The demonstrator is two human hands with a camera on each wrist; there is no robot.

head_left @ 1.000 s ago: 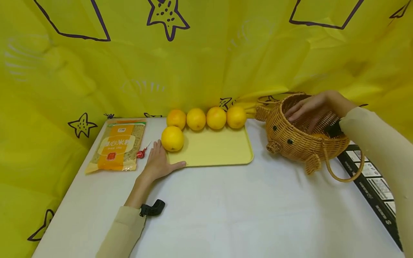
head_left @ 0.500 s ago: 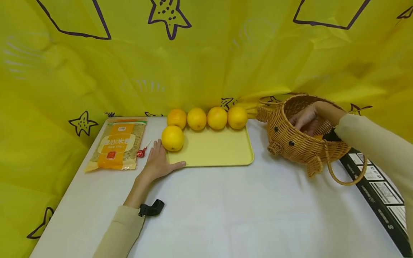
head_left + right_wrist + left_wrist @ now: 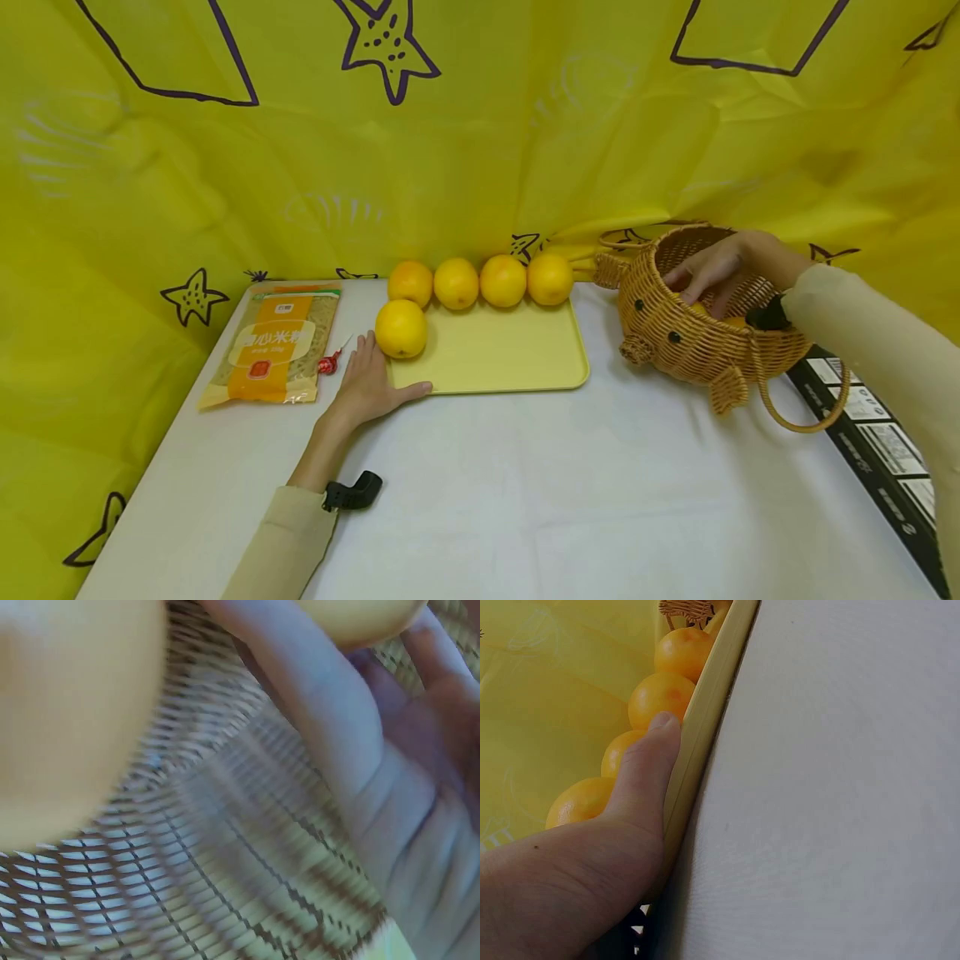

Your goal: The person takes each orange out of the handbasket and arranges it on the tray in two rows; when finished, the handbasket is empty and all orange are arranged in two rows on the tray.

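My right hand [image 3: 712, 265] reaches down inside a pig-shaped wicker basket [image 3: 682, 342]. In the right wrist view its thumb and fingers grip an orange [image 3: 360, 619]. A second, blurred orange [image 3: 75, 727] fills the left of that view, apart from the hand. At the yellow tray [image 3: 510, 350], my left hand [image 3: 367, 383] rests on the near left corner, fingers straight along the side, thumb along the front rim. Just beyond its fingertips sits an orange [image 3: 401, 328] on the tray. Several more, such as this orange [image 3: 503, 281], line the tray's back edge.
A bag of rice noodles [image 3: 272, 346] lies at the table's left, with a small red item [image 3: 328, 364] beside it. Behind the table hangs a yellow cloth [image 3: 480, 150]. A black-and-white box [image 3: 873, 442] lies along the right edge, partly behind the basket's handle [image 3: 795, 427].
The right hand has gone from relaxed fingers over the basket's inside to gripping an orange there, now slightly raised. The left hand and the oranges on the tray have stayed put.
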